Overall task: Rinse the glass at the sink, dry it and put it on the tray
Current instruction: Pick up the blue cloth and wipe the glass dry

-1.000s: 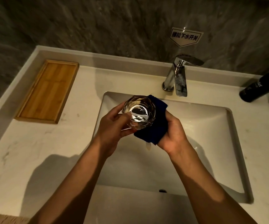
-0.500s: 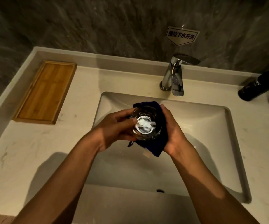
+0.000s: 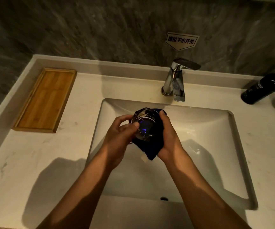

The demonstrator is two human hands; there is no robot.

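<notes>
Two hands on one glass point(image 3: 144, 125), and I am holding it over the sink point(image 3: 212, 129).

The glass lies wrapped in a dark blue cloth point(image 3: 150, 146), its open mouth turned toward me, so I see the cloth's blue through it. My left hand point(image 3: 118, 138) grips the glass by its near side, thumb on the rim. My right hand point(image 3: 169, 139) is closed around the cloth, cupping the glass from the other side. Behind the basin stands the chrome tap point(image 3: 176, 80), with a small sign point(image 3: 181, 40) on the wall above it. The wooden tray point(image 3: 45, 100) lies on the counter point(image 3: 26, 162) well to the left. A dark bottle point(image 3: 262, 87) stands at the far right.
</notes>
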